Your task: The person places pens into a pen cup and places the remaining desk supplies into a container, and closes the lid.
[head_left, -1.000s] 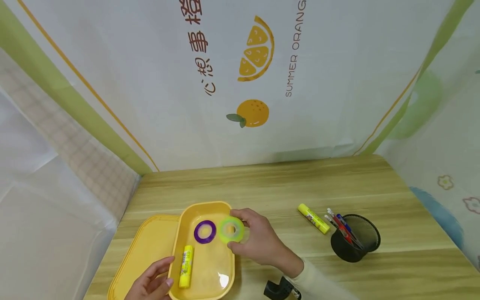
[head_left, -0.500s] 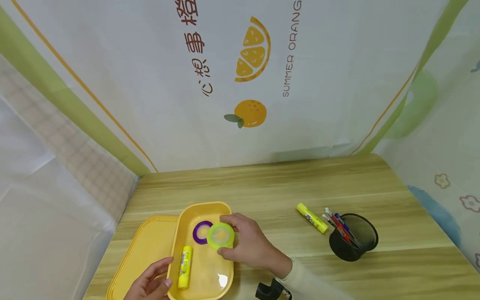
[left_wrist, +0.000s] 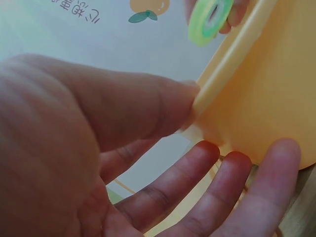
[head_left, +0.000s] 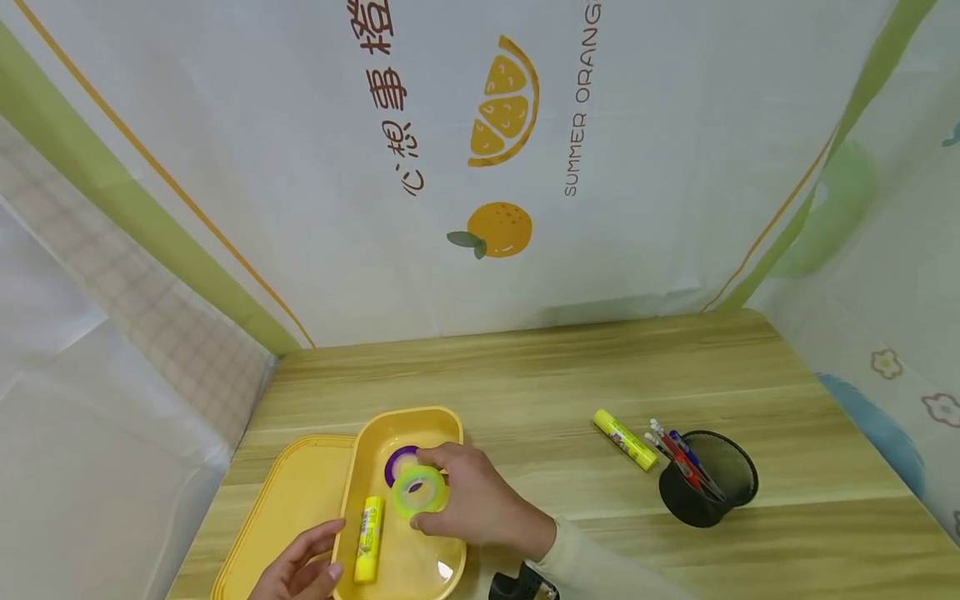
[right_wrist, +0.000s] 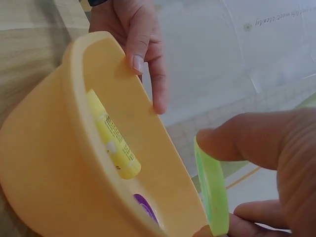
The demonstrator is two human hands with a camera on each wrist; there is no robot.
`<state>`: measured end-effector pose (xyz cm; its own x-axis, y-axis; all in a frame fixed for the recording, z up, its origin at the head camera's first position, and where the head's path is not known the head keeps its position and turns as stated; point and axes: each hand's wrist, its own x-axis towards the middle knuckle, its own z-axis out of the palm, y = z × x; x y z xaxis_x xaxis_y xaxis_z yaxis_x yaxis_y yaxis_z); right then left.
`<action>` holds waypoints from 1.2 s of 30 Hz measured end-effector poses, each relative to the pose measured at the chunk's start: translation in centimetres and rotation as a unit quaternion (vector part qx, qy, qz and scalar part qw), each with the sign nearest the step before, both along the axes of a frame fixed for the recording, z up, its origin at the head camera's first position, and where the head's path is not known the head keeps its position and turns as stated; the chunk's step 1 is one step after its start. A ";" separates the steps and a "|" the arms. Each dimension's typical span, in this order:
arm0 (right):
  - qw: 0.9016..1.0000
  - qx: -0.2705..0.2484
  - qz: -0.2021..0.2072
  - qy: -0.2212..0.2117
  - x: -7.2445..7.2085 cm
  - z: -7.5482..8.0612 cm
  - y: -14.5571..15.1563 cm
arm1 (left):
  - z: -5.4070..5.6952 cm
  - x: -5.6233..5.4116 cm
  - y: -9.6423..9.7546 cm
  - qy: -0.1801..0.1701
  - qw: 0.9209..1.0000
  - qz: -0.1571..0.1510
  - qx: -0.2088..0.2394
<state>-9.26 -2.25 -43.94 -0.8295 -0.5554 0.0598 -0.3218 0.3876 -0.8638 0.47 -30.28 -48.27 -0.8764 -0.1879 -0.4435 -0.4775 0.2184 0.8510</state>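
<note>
My right hand [head_left: 483, 504] pinches a lime-green roll of tape [head_left: 405, 500] by its edge, thumb on one side and fingers on the other. The roll is tilted over the yellow plastic box [head_left: 456, 425], partly covering a purple roll of tape [head_left: 392, 467] inside. Along the box's left wall lies a yellow glue stick [head_left: 368, 540]. My left hand [head_left: 300, 567] rests against that wall from outside; in the left wrist view, its thumb [left_wrist: 168, 103] meets the rim while loosely extended fingers [left_wrist: 232, 173] are spread below.
A yellow lid [head_left: 273, 517] lies flat beside the box, partly beneath it. To the right, a second glue stick [head_left: 625, 440] lies near a black mesh pen holder [head_left: 708, 508] containing several pens and pencils. A printed curtain [head_left: 637, 208] borders the wooden table [head_left: 540, 375] at the back.
My right hand has carried the green roll leftward and toward me, from the box's right rim to over its middle, now overlapping the purple roll. My left hand has stayed at the wall.
</note>
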 end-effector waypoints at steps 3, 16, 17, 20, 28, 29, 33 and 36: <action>0.999 0.022 0.009 0.026 -0.1 -0.2 -0.6 | 0.0 0.0 0.1 -0.001 1.000 0.002 -0.003; 0.995 0.084 0.027 0.048 -0.4 0.1 -2.3 | -0.2 0.0 0.0 0.001 1.000 0.008 -0.001; 0.994 0.089 0.029 0.051 -0.4 0.1 -2.4 | -0.3 0.0 0.0 0.002 1.000 0.008 0.002; 0.993 0.101 0.036 0.057 -0.6 0.2 -2.5 | -0.2 0.0 -0.1 0.001 1.000 0.000 0.009; 0.988 0.127 0.052 0.068 -0.6 0.6 -3.2 | -0.1 -0.1 -0.2 0.000 1.000 -0.009 0.014; 0.988 0.128 0.054 0.069 -0.5 0.6 -3.3 | -0.1 -0.1 -0.2 0.000 1.000 -0.007 0.014; 0.987 0.134 0.058 0.069 -0.3 0.6 -3.6 | -0.1 0.0 -0.1 -0.002 1.000 0.003 0.011; 0.986 0.143 0.062 0.066 -0.3 0.6 -3.7 | -0.2 0.0 -0.1 -0.001 1.000 0.003 0.011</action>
<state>-9.59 -6.00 -43.30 -0.7501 -0.6613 -0.0118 -0.4836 0.5605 -0.6723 0.46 -30.42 -48.47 -0.8740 -0.1829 -0.4501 -0.4812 0.1971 0.8542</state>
